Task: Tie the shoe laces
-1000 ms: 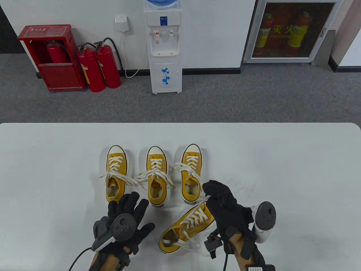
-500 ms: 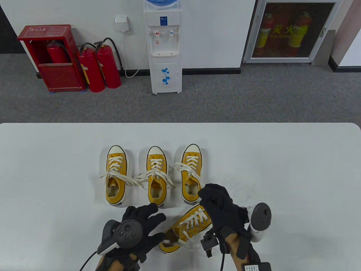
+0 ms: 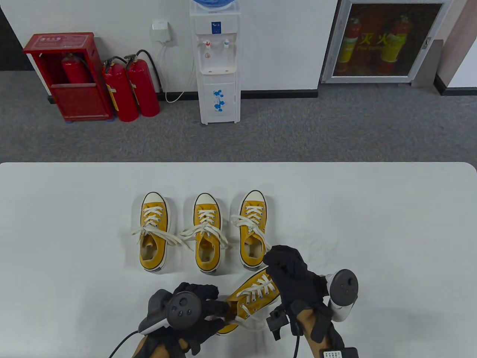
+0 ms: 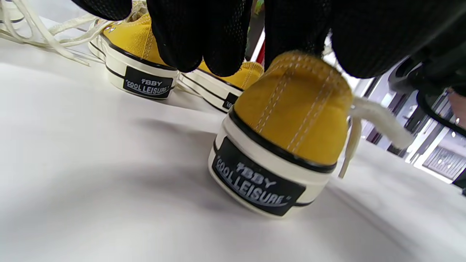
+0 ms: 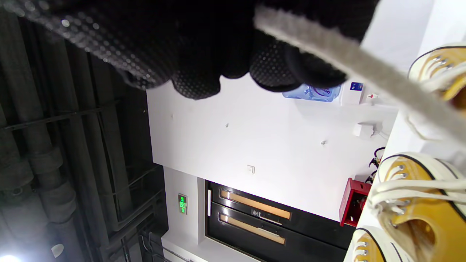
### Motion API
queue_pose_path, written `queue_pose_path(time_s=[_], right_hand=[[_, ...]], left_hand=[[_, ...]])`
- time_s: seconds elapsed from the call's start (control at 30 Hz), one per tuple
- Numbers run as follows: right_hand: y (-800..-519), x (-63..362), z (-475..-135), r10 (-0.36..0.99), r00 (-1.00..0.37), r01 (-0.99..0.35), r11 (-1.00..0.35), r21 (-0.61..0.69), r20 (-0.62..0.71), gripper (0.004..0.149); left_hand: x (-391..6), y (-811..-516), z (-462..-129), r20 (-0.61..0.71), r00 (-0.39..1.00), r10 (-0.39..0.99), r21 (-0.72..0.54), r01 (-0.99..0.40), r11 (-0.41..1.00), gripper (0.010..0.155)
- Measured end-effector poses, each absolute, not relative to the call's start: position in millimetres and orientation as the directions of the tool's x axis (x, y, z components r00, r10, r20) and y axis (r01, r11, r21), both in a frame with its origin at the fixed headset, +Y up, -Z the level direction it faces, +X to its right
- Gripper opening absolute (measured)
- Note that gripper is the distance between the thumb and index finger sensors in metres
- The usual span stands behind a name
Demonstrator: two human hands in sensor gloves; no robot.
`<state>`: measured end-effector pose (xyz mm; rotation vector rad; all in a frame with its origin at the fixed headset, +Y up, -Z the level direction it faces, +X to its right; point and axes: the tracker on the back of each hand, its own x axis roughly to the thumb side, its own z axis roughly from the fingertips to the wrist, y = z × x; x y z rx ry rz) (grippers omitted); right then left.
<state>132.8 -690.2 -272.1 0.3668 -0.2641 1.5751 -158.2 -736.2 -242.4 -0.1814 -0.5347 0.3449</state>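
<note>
Shoes number four, all yellow canvas with white laces. Nearest, one angled shoe (image 3: 253, 294) lies on the white bench (image 3: 391, 223) between both hands, toe pointing up-right. The left hand (image 3: 193, 309) has its fingers (image 4: 196, 36) curled over the heel collar, thumb on the other side, gripping the heel; the wrist view shows the heel label just under the fingertips and a lace end hanging beside the heel. The right hand (image 3: 292, 272) sits over the toe end, fingers (image 5: 233, 65) bunched together and pinching one lace (image 5: 364, 69), which runs taut from them toward the shoe.

Just beyond the right fingers stands a row of three shoes, toes pointing away: the right shoe (image 3: 252, 227), the middle shoe (image 3: 207, 231) and the left shoe (image 3: 153, 231), each with loose lace ends spilling sideways. The right shoe's heel is nearly touching the right fingers.

Bare bench stretches wide on either side of the hands and past the row to the far edge.
</note>
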Motion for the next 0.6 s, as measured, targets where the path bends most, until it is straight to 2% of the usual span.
queue_pose_path(time_s=[0.3, 0.6], right_hand=[[-691.6, 132.3, -271.5, 0.924, -0.018, -0.998, -0.041, 0.053, 0.382, 0.045], [-692.7, 131.5, -271.3, 0.927, -0.021, -0.998, -0.044, 0.050, 0.375, 0.044]], left_hand=[[-155.8, -737.9, -242.9, 0.455, 0.795, 0.402, -0.286, -0.297, 0.911, 0.040], [-153.6, -739.1, -243.6, 0.434, 0.777, 0.455, -0.327, -0.335, 0.884, 0.037]])
